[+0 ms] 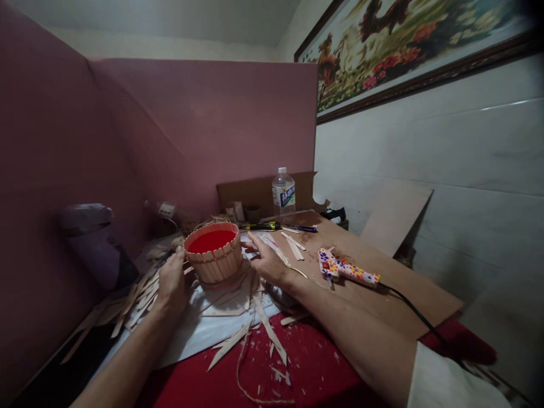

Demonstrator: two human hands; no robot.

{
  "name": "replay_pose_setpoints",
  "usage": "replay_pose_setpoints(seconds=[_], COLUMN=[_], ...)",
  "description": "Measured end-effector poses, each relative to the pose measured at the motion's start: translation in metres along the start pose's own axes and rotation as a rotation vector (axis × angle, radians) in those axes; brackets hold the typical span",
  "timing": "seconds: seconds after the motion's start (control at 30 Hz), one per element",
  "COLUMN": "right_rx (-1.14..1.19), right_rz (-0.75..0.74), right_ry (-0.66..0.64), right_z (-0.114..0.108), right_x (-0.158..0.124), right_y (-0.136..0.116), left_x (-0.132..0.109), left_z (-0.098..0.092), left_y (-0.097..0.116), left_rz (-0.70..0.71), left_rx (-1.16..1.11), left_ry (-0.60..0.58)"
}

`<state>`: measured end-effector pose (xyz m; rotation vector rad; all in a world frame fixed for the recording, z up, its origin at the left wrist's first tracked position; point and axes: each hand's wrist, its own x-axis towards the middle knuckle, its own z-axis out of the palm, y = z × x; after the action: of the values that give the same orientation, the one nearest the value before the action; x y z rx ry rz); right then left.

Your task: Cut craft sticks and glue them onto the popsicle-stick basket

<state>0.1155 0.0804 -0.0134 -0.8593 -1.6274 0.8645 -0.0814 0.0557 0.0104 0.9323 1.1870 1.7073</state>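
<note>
A small round bucket of upright wooden craft sticks, red inside and with a twine band around it, stands in front of me. My left hand grips its left side, with the fingertips partly hidden against the wall. My right hand is just right of the bucket, fingers apart and holding nothing. Under the bucket lie a flat wooden piece and a white sheet. Split stick pieces are scattered in front of it, with a twine strand on the red cloth.
A flower-patterned glue gun lies on the brown board at right, its black cord trailing off. A plastic bottle, a yellow-black cutter and a blue-handled tool are behind. Loose sticks pile at left.
</note>
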Motion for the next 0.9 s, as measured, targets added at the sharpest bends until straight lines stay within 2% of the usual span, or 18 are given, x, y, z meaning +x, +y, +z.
replay_pose_setpoints(seconds=[0.13, 0.37, 0.43, 0.57, 0.63, 0.8, 0.9], right_rx=[-0.065, 0.007, 0.009, 0.018, 0.000, -0.163, -0.161], right_rz=[-0.024, -0.027, -0.028, -0.061, -0.064, 0.015, -0.023], right_ry=[0.116, -0.009, -0.012, 0.007, 0.024, 0.112, 0.067], right_z=[-0.0014, 0.0041, 0.0038, 0.0005, -0.0010, -0.0015, -0.0012], right_x=[-0.0005, -0.0042, -0.0050, -0.0044, -0.0039, -0.0047, -0.0058], right_y=[-0.0019, 0.0000, -0.0017, -0.0056, -0.0058, -0.0025, -0.0031], left_x=[-0.0008, 0.0002, 0.0002, -0.0056, -0.0085, -0.0047, -0.0025], left_z=[0.0002, 0.0012, 0.0009, 0.0014, 0.0018, -0.0007, -0.0026], left_y=[0.0004, -0.0001, 0.0008, 0.0065, 0.0091, 0.0066, 0.0038], left_rz=[-0.047, -0.024, -0.028, -0.146, -0.159, -0.071, -0.057], left_rx=[-0.063, -0.053, -0.047, -0.014, 0.017, 0.149, 0.111], left_ry=[-0.042, -0.035, -0.057, -0.138, -0.159, -0.074, -0.152])
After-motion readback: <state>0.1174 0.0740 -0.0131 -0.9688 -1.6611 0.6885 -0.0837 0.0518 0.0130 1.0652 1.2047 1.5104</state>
